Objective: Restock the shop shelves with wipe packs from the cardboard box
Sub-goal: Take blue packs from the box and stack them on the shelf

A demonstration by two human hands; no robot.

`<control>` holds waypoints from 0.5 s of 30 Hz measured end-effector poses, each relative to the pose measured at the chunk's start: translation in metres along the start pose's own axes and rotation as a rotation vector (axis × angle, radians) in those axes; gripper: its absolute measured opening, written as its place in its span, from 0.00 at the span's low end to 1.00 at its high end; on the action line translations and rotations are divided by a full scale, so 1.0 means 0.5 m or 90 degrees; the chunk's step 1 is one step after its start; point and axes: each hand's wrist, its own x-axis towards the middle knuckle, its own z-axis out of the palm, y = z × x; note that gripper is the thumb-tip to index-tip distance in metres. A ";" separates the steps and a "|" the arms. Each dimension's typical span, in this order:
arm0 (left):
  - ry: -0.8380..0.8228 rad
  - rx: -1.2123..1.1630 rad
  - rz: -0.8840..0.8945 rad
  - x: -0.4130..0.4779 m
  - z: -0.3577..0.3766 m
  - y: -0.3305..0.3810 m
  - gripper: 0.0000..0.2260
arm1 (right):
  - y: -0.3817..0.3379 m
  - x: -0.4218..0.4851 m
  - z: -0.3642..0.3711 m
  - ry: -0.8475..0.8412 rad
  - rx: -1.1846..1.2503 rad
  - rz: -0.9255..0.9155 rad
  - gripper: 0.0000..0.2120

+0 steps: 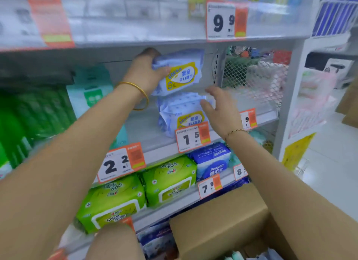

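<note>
Left hand (144, 72) grip clamped on blue wipe pack (179, 73) at frame center, held above the shelved pack (182, 114) to stack it, while right hand (219, 106), fingers apart, steadies that lower pack; cardboard box (222, 217) sits bottom right.

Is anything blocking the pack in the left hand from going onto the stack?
Nothing visible. The left hand holds the blue pack right above the shelved pack; the right hand steadies that one's side.

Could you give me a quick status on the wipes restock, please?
Left hand gripping blue wipe pack, setting it atop shelved pack. Right hand open, fingers at shelved pack's top. Cardboard box below. Nothing blocking.
</note>
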 end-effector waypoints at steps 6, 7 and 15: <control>0.004 0.114 -0.121 0.098 0.086 -0.078 0.15 | 0.000 0.010 0.040 -0.028 -0.139 -0.011 0.12; -0.034 0.147 -0.143 0.105 0.097 -0.086 0.15 | 0.003 0.010 0.042 -0.025 -0.145 -0.017 0.12; -0.298 0.080 -0.260 0.089 0.132 -0.131 0.07 | 0.017 0.010 0.044 -0.007 -0.142 -0.054 0.11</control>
